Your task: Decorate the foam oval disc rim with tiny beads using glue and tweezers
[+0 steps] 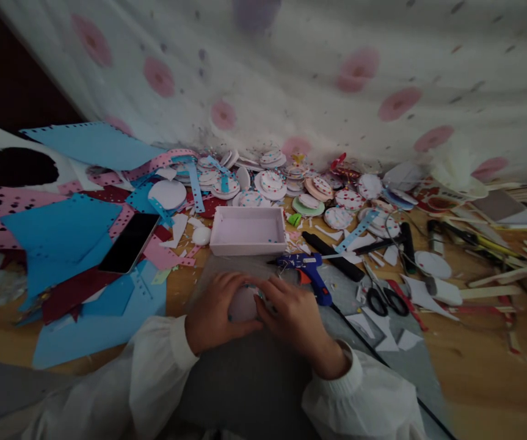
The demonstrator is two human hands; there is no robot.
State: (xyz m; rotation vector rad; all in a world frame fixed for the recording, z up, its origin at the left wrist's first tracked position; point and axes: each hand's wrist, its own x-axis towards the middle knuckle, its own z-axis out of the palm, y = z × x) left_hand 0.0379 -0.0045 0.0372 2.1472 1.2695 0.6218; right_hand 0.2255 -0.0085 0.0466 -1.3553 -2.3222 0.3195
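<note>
A small pale round piece (243, 304) is held between the left hand (215, 311) and the right hand (293, 315), low in the head view, over a grey sheet (254, 366). The fingers of both hands are curled together around its edge, so that it is clasped from both sides (most of its surface is covered). Just beyond the fingertips a shallow white tray (248, 230) is set; only a few tiny coloured specks can be made out inside it, near its far right corner. Just beside the right fingers a blue glue gun (309, 273) is laid. Farther out from the right fingers, black-handled scissors (385, 298) are seen. Well beyond the tray, a row of decorated round discs (270, 182) is spread along the foot of a spotted white cloth (290, 73). Out past the left fingers, a dark phone (129, 242) is rested on blue foam sheets (61, 238).
</note>
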